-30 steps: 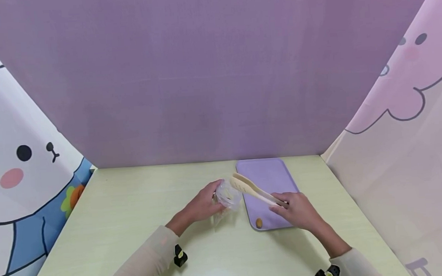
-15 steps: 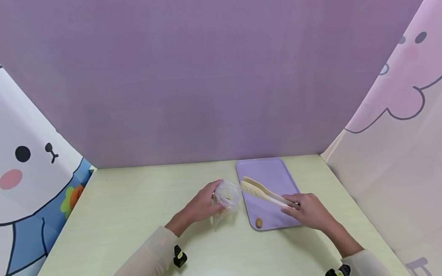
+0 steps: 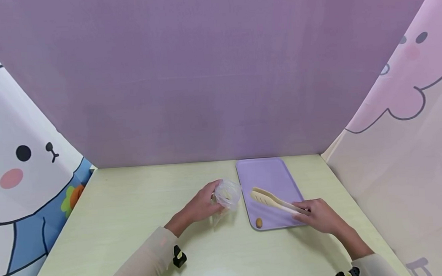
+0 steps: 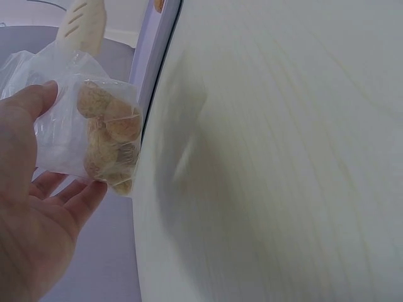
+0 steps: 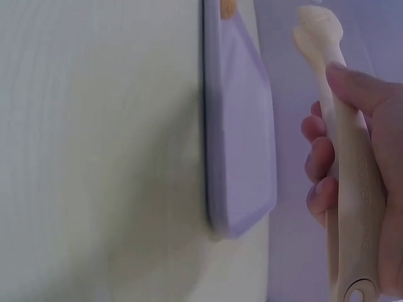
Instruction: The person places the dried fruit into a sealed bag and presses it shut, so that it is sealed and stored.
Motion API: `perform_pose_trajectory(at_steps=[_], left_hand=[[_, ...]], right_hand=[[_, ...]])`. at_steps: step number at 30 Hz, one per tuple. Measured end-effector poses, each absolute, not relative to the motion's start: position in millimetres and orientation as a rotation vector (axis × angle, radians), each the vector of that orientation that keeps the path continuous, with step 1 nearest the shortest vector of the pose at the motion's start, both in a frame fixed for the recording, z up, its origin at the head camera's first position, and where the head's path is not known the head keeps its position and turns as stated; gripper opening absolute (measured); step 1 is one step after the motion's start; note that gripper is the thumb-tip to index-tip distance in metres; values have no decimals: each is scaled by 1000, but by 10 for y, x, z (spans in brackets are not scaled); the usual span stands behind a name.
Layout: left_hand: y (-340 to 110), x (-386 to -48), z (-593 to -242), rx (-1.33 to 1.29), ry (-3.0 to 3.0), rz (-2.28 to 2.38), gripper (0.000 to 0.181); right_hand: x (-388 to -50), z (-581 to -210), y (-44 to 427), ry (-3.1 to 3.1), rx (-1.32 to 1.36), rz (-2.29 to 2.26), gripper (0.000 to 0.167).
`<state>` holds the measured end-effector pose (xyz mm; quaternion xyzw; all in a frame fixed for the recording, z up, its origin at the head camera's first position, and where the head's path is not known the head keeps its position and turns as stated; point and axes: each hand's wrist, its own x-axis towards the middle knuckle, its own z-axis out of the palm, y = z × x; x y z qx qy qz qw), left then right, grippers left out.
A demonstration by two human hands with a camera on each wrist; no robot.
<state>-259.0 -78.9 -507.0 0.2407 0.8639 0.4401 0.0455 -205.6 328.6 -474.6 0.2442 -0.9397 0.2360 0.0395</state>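
Fingers of my right hand [image 3: 320,216] grasp cream tongs [image 5: 354,163], tips over the purple tray [image 3: 263,173]; those of my left hand [image 3: 200,204] grip a translucent bag [image 4: 61,135] of brown lumps [image 4: 102,151], just left of the tray. 1 brown lump [image 3: 259,223] lies in the tray's near-left corner. Tray rests on pale table [image 3: 141,202]; purple backdrop [image 3: 201,71] stands behind.

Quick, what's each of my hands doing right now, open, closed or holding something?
Left hand: closed, holding a clear bag of brown pieces.
Right hand: closed, holding pale tongs.
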Motion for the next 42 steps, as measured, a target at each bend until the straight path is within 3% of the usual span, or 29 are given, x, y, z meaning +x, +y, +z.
perform_pose_trajectory(at_steps=[12,25,42], left_hand=[[-795,-2586,-5087,755,2620,1375,81],[-798,-2574,-5087,731,2631,1359,81],[-798,-2575,-5088,734,2631,1347,81]], right_hand=[[-2018,-4843,3431,-2935,882,811,39],[-1984,-4890,3480,-3086,851,1001,41],[-1985,-4924,3470,-3079,957,939,40]])
